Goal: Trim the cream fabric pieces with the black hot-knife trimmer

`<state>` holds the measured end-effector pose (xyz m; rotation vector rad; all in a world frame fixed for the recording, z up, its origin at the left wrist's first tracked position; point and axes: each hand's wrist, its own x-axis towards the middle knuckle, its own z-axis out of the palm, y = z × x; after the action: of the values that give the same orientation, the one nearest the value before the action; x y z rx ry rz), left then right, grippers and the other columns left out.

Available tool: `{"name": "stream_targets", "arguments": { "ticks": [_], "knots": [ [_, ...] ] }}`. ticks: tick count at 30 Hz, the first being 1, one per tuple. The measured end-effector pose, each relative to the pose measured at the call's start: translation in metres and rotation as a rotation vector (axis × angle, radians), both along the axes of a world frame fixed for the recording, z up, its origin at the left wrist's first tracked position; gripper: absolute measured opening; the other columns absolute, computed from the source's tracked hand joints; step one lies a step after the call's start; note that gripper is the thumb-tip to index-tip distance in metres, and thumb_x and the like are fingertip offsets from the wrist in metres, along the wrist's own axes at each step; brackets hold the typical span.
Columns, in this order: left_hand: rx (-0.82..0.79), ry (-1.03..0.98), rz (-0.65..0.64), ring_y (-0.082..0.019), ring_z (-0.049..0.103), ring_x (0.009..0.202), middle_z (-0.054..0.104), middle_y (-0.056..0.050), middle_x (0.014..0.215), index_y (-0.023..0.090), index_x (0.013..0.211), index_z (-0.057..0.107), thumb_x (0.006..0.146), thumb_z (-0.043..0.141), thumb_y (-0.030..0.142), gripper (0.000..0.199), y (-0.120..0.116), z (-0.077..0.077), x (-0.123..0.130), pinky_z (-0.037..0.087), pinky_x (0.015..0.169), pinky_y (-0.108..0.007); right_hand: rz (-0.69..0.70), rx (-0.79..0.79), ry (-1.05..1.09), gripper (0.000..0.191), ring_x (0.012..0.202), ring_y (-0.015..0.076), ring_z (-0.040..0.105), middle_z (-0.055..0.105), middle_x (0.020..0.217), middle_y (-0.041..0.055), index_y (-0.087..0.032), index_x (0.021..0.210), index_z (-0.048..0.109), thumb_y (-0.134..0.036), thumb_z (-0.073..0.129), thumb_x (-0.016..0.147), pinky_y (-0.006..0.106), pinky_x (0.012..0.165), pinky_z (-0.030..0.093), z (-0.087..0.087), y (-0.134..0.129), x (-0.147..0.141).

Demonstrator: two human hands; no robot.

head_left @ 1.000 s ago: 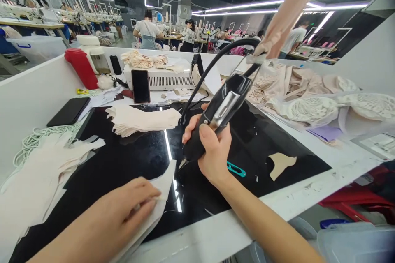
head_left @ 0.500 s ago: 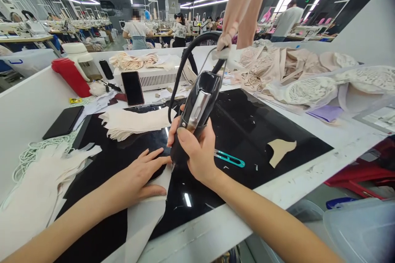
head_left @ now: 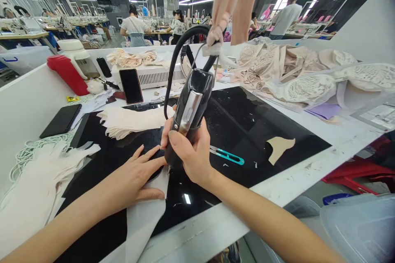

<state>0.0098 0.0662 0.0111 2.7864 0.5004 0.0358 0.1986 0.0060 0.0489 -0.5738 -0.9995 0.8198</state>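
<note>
Gripping one clipper (head_left: 190, 104) is the right hand (head_left: 194, 154); left hand (head_left: 138, 176) touches fabric (head_left: 146, 215).

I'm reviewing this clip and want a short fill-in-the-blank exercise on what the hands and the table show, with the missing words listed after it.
The right hand grips a corded tool whose body is mostly ____. The left hand rests on pale fabric with its palm facing ____. In the picture, the red bottle is to the ____ of the propped phone. The beige scrap lies to the ____ of the teal snips.

Missing words: black; down; left; right.
</note>
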Motion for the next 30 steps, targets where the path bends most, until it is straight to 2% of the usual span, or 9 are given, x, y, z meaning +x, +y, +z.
{"name": "stream_targets", "arguments": {
  "ticks": [6, 9, 16, 20, 25, 30],
  "knots": [
    [0.122, 0.031, 0.003, -0.04, 0.034, 0.158, 0.051, -0.009, 0.163, 0.037, 0.169, 0.022, 0.096, 0.067, 0.066, 0.09, -0.004, -0.001, -0.006, 0.028, 0.124, -0.074, -0.01, 0.012, -0.002, 0.037, 0.063, 0.0113, 0.056, 0.057, 0.078, -0.0065, -0.026, 0.097, 0.049, -0.04, 0.081, 0.085, 0.03, 0.062, 0.048, 0.0, 0.0, -0.001],
    [0.151, 0.051, 0.007, -0.041, 0.035, 0.157, 0.05, -0.009, 0.163, 0.036, 0.169, 0.02, 0.097, 0.064, 0.068, 0.091, -0.005, -0.004, -0.009, 0.028, 0.124, -0.074, -0.008, 0.003, -0.012, 0.036, 0.062, 0.0113, 0.055, 0.057, 0.079, -0.0064, -0.026, 0.097, 0.049, -0.04, 0.08, 0.085, 0.031, 0.062, 0.048, 0.0, 0.0, -0.002],
    [0.169, 0.085, -0.001, -0.038, 0.033, 0.158, 0.047, -0.002, 0.166, 0.038, 0.156, 0.049, 0.1, 0.051, 0.076, 0.068, -0.005, -0.008, -0.013, 0.019, 0.127, -0.073, -0.006, 0.002, -0.019, 0.041, 0.063, 0.0118, 0.055, 0.057, 0.079, -0.0063, -0.026, 0.1, 0.05, -0.048, 0.082, 0.084, 0.031, 0.063, 0.049, 0.0, 0.0, -0.003],
    [0.149, 0.078, 0.021, -0.037, 0.034, 0.158, 0.047, -0.002, 0.166, 0.039, 0.156, 0.049, 0.099, 0.05, 0.077, 0.069, -0.006, -0.007, -0.013, 0.019, 0.127, -0.073, 0.002, 0.0, -0.013, 0.043, 0.062, 0.0116, 0.056, 0.056, 0.077, -0.0071, -0.026, 0.097, 0.049, -0.051, 0.082, 0.084, 0.031, 0.062, 0.049, 0.0, 0.0, -0.003],
    [0.08, 0.133, 0.031, -0.039, 0.031, 0.159, 0.044, -0.003, 0.167, 0.038, 0.157, 0.048, 0.099, 0.05, 0.077, 0.07, -0.007, -0.002, -0.011, 0.02, 0.125, -0.077, 0.011, 0.017, 0.015, 0.039, 0.062, 0.0115, 0.056, 0.057, 0.078, -0.0066, -0.026, 0.098, 0.05, -0.047, 0.081, 0.086, 0.03, 0.061, 0.048, 0.001, 0.001, -0.003],
    [0.039, 0.121, 0.046, -0.04, 0.031, 0.159, 0.046, -0.004, 0.166, 0.038, 0.154, 0.051, 0.098, 0.056, 0.074, 0.067, -0.008, 0.001, -0.01, 0.02, 0.124, -0.079, 0.001, 0.002, 0.013, 0.04, 0.064, 0.0116, 0.057, 0.059, 0.08, -0.0055, -0.026, 0.1, 0.052, -0.047, 0.083, 0.085, 0.029, 0.061, 0.05, -0.001, 0.002, -0.003]
  ]
}}
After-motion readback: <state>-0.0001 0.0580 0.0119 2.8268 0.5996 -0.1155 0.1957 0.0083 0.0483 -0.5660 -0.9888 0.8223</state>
